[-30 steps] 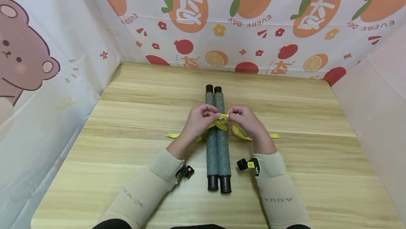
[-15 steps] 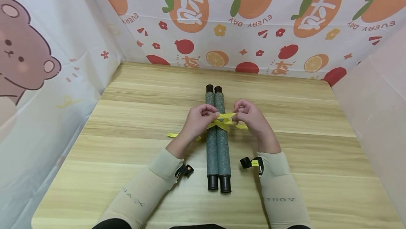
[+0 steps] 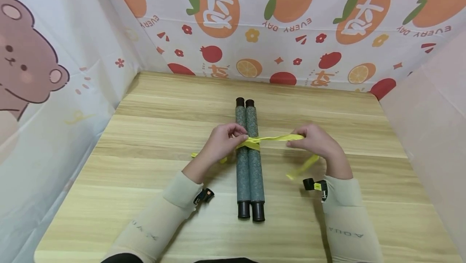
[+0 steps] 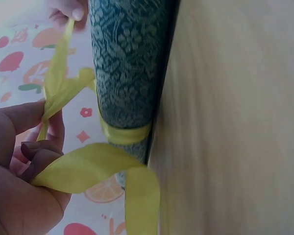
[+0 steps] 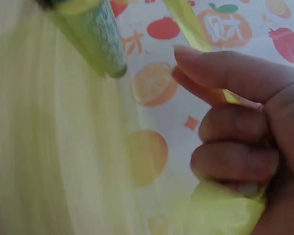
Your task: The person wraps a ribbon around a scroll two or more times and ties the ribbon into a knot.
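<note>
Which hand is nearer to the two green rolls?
The left. The left hand is close by the green rolls, fingertips near their tied middle, pinching the yellow ribbon; the right hand is off to their right, clearly apart, holding the ribbon drawn out.

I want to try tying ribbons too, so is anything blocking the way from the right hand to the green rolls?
Nothing visible blocks it. Only the yellow ribbon, which the right hand pinches, spans the gap to the green rolls. The left hand reaches in from the rolls' other side, outside that gap.
</note>
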{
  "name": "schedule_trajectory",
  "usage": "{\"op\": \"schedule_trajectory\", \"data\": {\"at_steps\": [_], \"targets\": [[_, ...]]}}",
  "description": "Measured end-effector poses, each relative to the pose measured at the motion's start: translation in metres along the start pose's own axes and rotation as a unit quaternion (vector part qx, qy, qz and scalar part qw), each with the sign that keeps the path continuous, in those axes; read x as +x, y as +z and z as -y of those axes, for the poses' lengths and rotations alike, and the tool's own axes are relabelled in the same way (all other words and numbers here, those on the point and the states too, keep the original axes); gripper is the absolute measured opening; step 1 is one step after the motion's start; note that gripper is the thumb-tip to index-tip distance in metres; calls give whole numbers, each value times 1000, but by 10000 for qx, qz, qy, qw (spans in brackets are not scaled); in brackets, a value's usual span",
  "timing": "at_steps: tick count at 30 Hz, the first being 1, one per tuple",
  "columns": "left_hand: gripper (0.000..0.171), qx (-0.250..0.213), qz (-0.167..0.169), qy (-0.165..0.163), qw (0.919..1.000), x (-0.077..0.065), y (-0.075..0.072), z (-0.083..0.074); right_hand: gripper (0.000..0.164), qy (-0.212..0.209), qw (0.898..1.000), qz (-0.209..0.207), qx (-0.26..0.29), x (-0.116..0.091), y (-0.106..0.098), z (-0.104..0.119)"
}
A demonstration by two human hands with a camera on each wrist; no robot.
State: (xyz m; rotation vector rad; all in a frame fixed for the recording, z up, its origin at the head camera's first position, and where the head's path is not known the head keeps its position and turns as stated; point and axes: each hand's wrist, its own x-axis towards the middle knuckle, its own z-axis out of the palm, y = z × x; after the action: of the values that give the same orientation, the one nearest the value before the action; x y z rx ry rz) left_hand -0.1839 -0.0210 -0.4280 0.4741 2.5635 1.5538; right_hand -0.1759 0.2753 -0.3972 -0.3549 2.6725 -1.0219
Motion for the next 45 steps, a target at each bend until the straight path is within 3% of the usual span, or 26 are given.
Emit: {"op": "schedule_trajectory", "data": {"at_steps": [3,5,7,9,12,15,17,19,23,24,26,27,28,29,30,31,33,35,36,37,38,40,43,45], "targets": [[13,322,113,42,9994,-2,-5,1,28,21,9998,150,136,-5,-9,-6],[16,452,230,90,9987,-2,-9,1,35,-165,9967,275,748,-9,-13,-7],[19,545,369,102,9978,-3,-13,1,36,-409,9868,325,1532,-10,-12,-11],[22,575,506,69,9970,-4,-17,0,36,-682,9678,338,2401,-9,-9,-15],[22,606,678,22,9959,-6,-21,-1,39,-1149,9298,314,3483,-3,0,-23],[20,605,795,21,9950,-7,-26,-1,42,-1599,8841,386,4375,1,7,-27],[18,619,865,19,9943,-8,-28,0,41,-1830,8462,503,4980,3,12,-28],[17,622,928,8,9937,-9,-30,0,41,-1952,8003,629,5634,4,15,-30],[20,645,1042,5,9925,-10,-35,1,43,-2009,6959,853,6841,5,21,-31],[22,636,1058,23,9924,-10,-36,1,44,-2039,6780,871,7008,5,22,-31],[24,582,1099,48,9922,-10,-38,1,44,-2031,6563,848,7217,6,24,-30],[25,546,1113,57,9923,-10,-38,1,43,-2017,6569,811,7219,7,24,-30],[25,523,1120,58,9923,-10,-39,1,43,-1983,6691,736,7124,8,25,-28],[25,497,1129,64,9923,-10,-39,1,43,-1941,6884,623,6961,9,26,-27],[25,479,1142,57,9923,-10,-39,1,42,-1885,7159,466,6707,10,28,-25],[25,469,1150,33,9923,-10,-40,1,42,-1777,7499,250,6367,10,29,-22],[25,505,1116,-9,9925,-10,-40,1,41,-1562,8310,-210,5335,12,33,-16],[28,555,1053,-58,9929,-9,-42,1,38,-1291,9081,-650,3930,13,37,-10],[31,582,1008,-89,9932,-9,-42,1,36,-1147,9369,-794,3207,14,39,-7],[34,590,961,-122,9935,-8,-43,2,36,-1029,9586,-870,2508,15,42,-4],[37,563,926,-150,9940,-7,-43,2,36,-949,9736,-896,1871,16,44,-2],[45,376,892,-230,9950,-6,-43,3,37,-841,9895,-827,836,19,49,4],[51,-363,945,-403,9941,-4,-42,5,37,-782,9951,-606,1,22,56,11],[48,-1092,985,-488,9879,-3,-40,5,33,-786,9950,-523,-317,23,58,15]]}}
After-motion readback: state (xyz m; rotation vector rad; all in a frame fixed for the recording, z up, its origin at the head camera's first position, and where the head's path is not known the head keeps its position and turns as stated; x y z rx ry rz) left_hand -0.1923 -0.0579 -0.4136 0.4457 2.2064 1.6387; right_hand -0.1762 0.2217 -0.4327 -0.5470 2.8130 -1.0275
